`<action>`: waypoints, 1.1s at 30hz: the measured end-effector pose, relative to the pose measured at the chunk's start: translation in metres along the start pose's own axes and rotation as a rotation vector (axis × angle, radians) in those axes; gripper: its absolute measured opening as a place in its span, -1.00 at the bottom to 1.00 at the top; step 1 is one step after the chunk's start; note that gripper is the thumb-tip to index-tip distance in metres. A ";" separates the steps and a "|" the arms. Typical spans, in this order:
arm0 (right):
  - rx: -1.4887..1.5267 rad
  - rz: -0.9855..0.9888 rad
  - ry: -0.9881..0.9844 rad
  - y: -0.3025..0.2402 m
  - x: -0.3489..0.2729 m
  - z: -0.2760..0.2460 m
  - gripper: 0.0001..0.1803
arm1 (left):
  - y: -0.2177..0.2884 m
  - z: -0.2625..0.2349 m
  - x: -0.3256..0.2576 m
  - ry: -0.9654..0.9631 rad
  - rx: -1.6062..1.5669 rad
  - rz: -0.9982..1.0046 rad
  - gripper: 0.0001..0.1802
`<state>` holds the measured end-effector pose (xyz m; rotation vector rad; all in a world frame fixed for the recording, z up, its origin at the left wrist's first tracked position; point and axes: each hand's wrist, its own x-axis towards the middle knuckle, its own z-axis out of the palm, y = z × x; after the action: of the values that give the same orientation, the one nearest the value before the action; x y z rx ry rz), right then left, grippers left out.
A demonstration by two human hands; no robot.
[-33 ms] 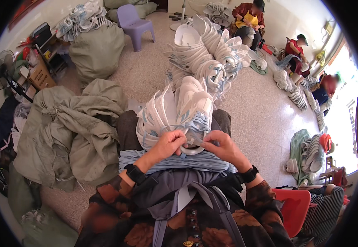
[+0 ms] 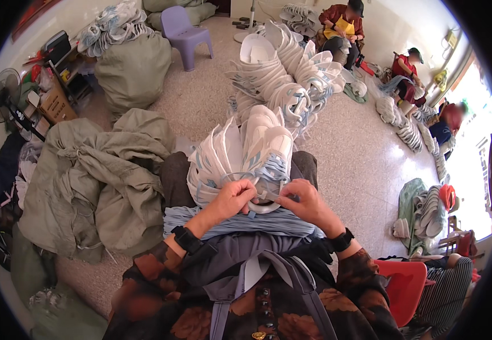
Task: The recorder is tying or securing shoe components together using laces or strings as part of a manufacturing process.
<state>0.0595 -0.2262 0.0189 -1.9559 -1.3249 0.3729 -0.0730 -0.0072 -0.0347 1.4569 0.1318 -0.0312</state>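
White shoe upper (image 2: 273, 144), mesh toe, pale grey-blue trim. Toe points away from the wearer, heel end nearest the body; top side faces up, throat and tongue showing. Pale blue lace (image 2: 272, 168) crosses the throat in several rows, a bit loose-looking; eyelet count near the collar too small to tell. Collar forms a rounded whitish loop at the near end. Upper lies right beside a nested batch of similar uppers (image 2: 214, 158), on their right.
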 end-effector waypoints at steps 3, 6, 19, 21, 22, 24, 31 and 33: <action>-0.273 -0.108 0.011 0.016 -0.004 0.005 -0.78 | 0.002 0.003 0.001 -0.004 0.016 -0.001 -0.79; -0.252 -0.256 0.213 0.014 -0.002 0.011 -0.75 | -0.002 0.000 -0.005 -0.002 0.019 -0.022 -0.79; 0.306 0.050 0.107 0.000 -0.001 0.005 -0.77 | -0.016 -0.001 -0.013 0.034 0.064 -0.014 -0.79; 0.057 0.000 0.081 -0.001 -0.001 0.003 -0.75 | -0.017 -0.002 -0.015 0.041 0.066 -0.014 -0.79; 0.058 0.001 0.082 0.002 -0.001 0.005 -0.75 | -0.016 -0.003 -0.016 0.048 0.071 -0.009 -0.79; -0.122 -0.135 0.170 0.011 0.000 0.012 -0.73 | -0.017 -0.003 -0.016 0.044 0.066 -0.011 -0.78; -0.211 -0.099 0.138 0.010 0.005 0.012 -0.68 | -0.008 -0.008 -0.026 0.039 0.109 -0.088 -0.78; -0.251 -0.114 0.170 0.011 0.005 0.013 -0.68 | -0.009 -0.012 -0.035 0.035 0.170 -0.099 -0.77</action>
<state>0.0613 -0.2187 0.0034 -2.0516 -1.4175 -0.0172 -0.1098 0.0019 -0.0411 1.6204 0.2345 -0.1003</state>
